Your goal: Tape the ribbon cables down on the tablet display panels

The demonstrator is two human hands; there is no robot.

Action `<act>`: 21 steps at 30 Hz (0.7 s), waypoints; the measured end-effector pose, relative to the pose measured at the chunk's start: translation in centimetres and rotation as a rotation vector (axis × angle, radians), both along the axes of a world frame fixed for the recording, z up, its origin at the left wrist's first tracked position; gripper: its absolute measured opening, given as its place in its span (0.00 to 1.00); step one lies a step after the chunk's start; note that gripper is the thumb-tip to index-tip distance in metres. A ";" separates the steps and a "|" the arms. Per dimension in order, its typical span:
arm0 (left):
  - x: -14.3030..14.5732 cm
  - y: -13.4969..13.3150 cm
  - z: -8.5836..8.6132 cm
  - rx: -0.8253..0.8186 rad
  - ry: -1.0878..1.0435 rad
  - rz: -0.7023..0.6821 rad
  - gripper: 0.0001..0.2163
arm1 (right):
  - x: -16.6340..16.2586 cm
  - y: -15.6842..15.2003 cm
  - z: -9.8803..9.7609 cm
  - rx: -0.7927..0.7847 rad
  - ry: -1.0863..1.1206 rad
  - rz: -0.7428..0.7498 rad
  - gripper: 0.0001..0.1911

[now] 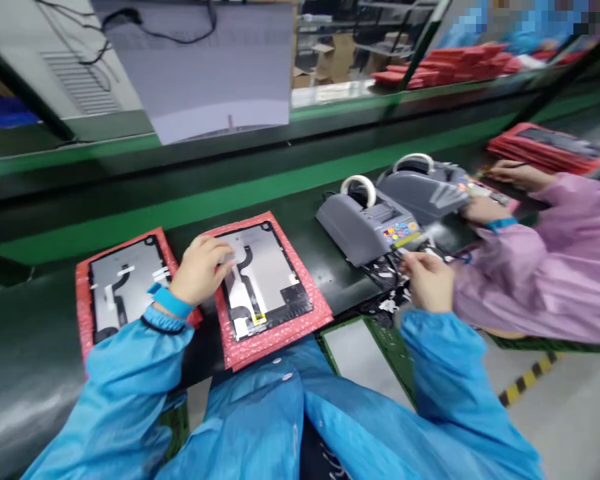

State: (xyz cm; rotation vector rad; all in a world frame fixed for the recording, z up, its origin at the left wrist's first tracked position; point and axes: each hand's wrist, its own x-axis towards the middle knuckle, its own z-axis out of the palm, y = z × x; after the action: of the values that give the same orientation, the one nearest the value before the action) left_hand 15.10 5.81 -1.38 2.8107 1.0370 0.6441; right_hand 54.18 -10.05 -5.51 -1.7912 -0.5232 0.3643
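My left hand rests with curled fingers on the left edge of a flat panel lying in a red bubble-wrap sleeve. A black flex cable runs down the panel's grey back. A second panel in red wrap lies to the left of my wrist. My right hand is at the front of a grey tape dispenser, fingers pinched on a small strip of tape at its outlet.
A second tape dispenser stands behind the first. A co-worker in a pink sleeve works at the right, with hands near it. Stacks of red-wrapped panels lie at the far right. A green-edged conveyor runs across.
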 end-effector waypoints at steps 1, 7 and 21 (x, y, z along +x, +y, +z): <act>0.0 0.1 -0.1 -0.017 0.011 -0.017 0.15 | -0.7 -0.3 0.4 0.002 -0.081 -0.007 0.20; 0.4 0.5 -1.4 -0.137 0.139 -0.144 0.16 | -8.4 2.9 4.5 -0.075 -0.262 0.629 0.14; -0.2 0.6 -3.7 -0.224 0.118 -0.172 0.27 | -19.4 15.8 4.2 -0.689 -0.698 1.126 0.13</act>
State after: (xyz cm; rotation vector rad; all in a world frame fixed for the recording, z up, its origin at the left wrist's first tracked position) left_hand 14.91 6.37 -5.05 2.7268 0.8140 0.3256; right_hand 34.74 5.80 -1.30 -2.0881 -2.1290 0.7340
